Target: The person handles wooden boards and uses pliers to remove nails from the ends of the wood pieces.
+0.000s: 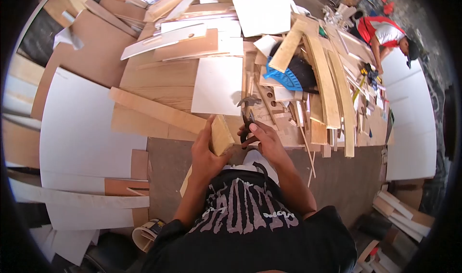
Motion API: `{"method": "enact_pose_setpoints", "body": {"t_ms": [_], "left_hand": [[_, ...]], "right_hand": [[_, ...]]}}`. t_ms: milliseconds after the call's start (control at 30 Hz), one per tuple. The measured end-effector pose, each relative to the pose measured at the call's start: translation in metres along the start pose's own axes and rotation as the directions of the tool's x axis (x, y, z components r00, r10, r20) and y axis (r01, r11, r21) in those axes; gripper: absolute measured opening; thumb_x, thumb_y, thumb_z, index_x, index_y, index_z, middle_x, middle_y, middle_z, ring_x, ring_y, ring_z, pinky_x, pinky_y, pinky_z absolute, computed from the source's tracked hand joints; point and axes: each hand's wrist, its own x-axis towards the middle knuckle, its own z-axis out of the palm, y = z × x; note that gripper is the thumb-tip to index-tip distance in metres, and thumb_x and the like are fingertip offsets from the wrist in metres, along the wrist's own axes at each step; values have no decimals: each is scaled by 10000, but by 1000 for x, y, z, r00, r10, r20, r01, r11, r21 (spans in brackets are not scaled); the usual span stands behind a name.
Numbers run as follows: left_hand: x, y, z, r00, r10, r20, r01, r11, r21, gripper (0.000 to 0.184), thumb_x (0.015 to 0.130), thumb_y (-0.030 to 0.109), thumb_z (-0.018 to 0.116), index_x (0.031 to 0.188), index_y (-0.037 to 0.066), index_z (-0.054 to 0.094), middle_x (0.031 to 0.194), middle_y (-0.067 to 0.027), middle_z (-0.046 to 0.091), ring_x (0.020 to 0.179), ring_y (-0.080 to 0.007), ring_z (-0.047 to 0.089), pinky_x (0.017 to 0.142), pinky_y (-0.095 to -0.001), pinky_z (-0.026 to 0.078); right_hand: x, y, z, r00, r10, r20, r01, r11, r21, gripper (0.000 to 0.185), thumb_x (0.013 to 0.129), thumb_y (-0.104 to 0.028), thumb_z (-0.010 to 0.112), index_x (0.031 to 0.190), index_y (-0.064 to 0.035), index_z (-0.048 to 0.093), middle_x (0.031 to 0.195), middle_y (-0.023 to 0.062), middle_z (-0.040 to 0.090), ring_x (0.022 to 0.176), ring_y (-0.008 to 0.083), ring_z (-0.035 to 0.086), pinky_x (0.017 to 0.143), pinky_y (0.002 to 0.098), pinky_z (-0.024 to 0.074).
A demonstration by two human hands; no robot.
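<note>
My left hand is wrapped round a thick, pale piece of wood, held tilted in front of my waist. A strip of similar pale wood shows below my left forearm; whether it is the same piece I cannot tell. Close by on the right, my right hand is closed on the dark handle of what looks like a claw hammer, its head pointing away from me. My fingers hide part of the handle. Just beyond both hands lies a white board on the worktable.
A long plank reaches from the left toward my left hand. Several planks and a blue-edged black object are piled on the right. White sheets stand at left. A person bends over at far right, near a yellow-and-black tool.
</note>
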Motion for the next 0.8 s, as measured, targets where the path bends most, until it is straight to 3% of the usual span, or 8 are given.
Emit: {"method": "enact_pose_setpoints", "body": {"t_ms": [100, 400, 500, 600, 667, 700, 733, 800], "left_hand": [[11, -17, 18, 999, 6, 45, -8, 1000, 27, 960, 665, 91, 814, 1538, 49, 416, 1244, -235, 635, 1151, -351, 651, 989, -417, 514], [37, -23, 54, 998, -8, 62, 4, 998, 62, 912, 699, 101, 755, 1542, 41, 413, 1282, -235, 628, 1167, -331, 649, 1000, -415, 510], [40, -23, 58, 997, -67, 32, 67, 998, 17, 911, 697, 102, 759, 1539, 34, 417, 1278, -236, 630, 1163, -317, 653, 993, -403, 514], [42, -19, 53, 997, -76, 4, 76, 997, 30, 912, 694, 95, 757, 1538, 29, 418, 1270, -230, 634, 1154, -309, 656, 992, -393, 515], [43, -14, 50, 995, -103, -12, 104, 994, 19, 917, 686, 86, 757, 1538, 28, 419, 1243, -217, 643, 1148, -301, 657, 986, -390, 518], [44, -13, 48, 994, -106, -32, 107, 994, 24, 917, 686, 86, 757, 1538, 28, 419, 1243, -217, 643, 1148, -301, 657, 986, -390, 518], [44, -13, 48, 995, -84, -49, 85, 996, 19, 924, 681, 84, 758, 1539, 29, 419, 1219, -213, 646, 1120, -308, 663, 971, -389, 522], [42, -13, 45, 994, -67, -85, 69, 997, 18, 930, 675, 83, 760, 1539, 31, 419, 1194, -208, 649, 1091, -315, 669, 957, -389, 526]], "right_hand": [[3, 0, -18, 976, 215, -47, -214, 977, 20, 514, 1049, -477, 471, 1189, -16, 651, 1037, 69, 722, 786, 167, 742, 373, 188, 265], [23, 16, -80, 906, 413, -89, -385, 894, 230, 409, 1054, -372, 480, 1234, -34, 624, 1107, 85, 705, 912, 180, 738, 381, 178, 291], [29, 3, -85, 924, 378, -52, -352, 897, 267, 254, 1024, -234, 542, 1160, -41, 636, 1050, 61, 703, 859, 195, 717, 495, 290, 454], [36, 4, -88, 970, 239, 39, -237, 970, -46, 285, 1023, -178, 547, 1237, 1, 608, 1095, 90, 700, 962, 176, 714, 486, 220, 413], [39, -14, -85, 980, 155, 123, -102, 929, -356, 311, 1018, -181, 579, 1244, 32, 588, 1089, 107, 694, 909, 176, 707, 683, 296, 518], [40, -40, -76, 969, 217, 117, -147, 890, -432, 344, 1017, -207, 590, 1241, 54, 574, 1088, 177, 691, 922, 265, 707, 859, 381, 523], [41, -46, -72, 967, 215, 136, -136, 889, -437, 344, 1017, -207, 590, 1241, 54, 574, 1088, 177, 691, 922, 265, 707, 859, 381, 523], [41, -53, -63, 957, -170, 235, 286, 688, -667, 303, 1003, -193, 590, 1202, 36, 584, 1122, 247, 665, 965, 366, 687, 845, 438, 534]]}}
